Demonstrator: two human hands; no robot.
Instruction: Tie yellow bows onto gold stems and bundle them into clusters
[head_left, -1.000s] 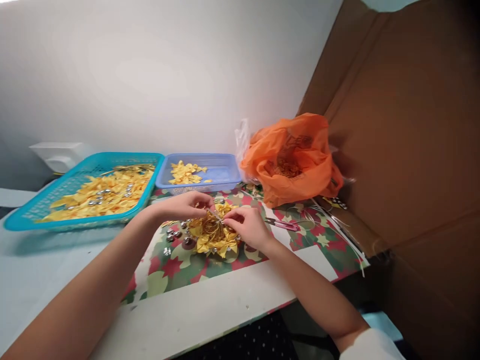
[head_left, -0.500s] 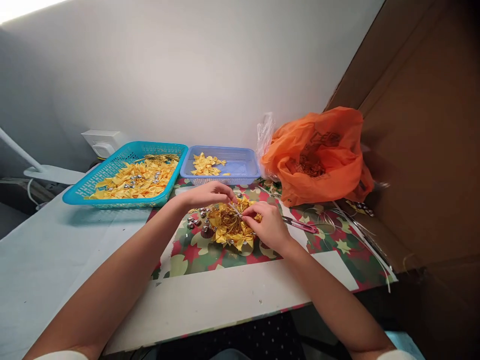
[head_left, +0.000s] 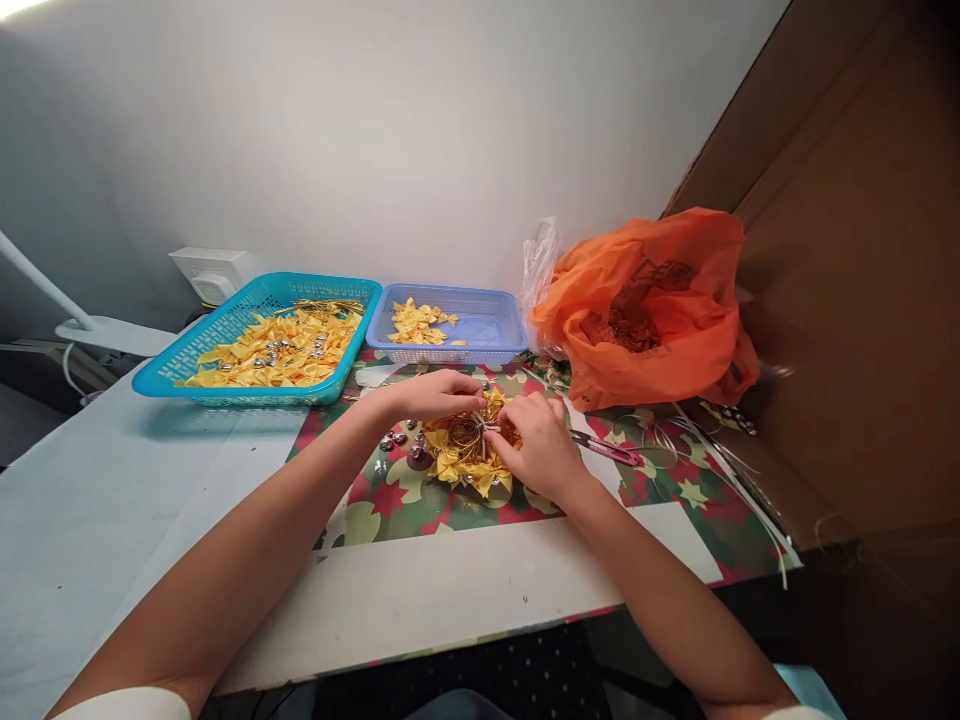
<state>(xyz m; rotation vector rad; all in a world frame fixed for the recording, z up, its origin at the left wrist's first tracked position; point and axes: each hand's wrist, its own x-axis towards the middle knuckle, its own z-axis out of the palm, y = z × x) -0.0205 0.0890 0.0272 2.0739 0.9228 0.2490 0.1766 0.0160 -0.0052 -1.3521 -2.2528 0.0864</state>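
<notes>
A ring-shaped bundle of yellow ribbon bows (head_left: 481,476) on gold cords lies on the patterned sheet in front of me. The coiled gold cords (head_left: 463,432) fill its middle, and a thin white tie (head_left: 487,428) crosses them. My left hand (head_left: 442,394) reaches over from the far left side, its fingertips closed together at the tie's upper end. From the right, my right hand (head_left: 541,442) pinches the tie between thumb and fingers, close to the left fingertips. The hands cover the bundle's right and far edges. Small silver bells (head_left: 393,438) lie left of it.
A turquoise basket (head_left: 161,378) with yellow bows and bells stands back left, beside a blue-purple basket (head_left: 491,352). An orange bag (head_left: 652,375) stands back right. Pink-handled snips (head_left: 611,450) and loose white strips (head_left: 750,490) lie right, near a cardboard wall (head_left: 847,350).
My left fingertips have shifted slightly right, closer to the right hand at the tie. The whole view has shifted a little.
</notes>
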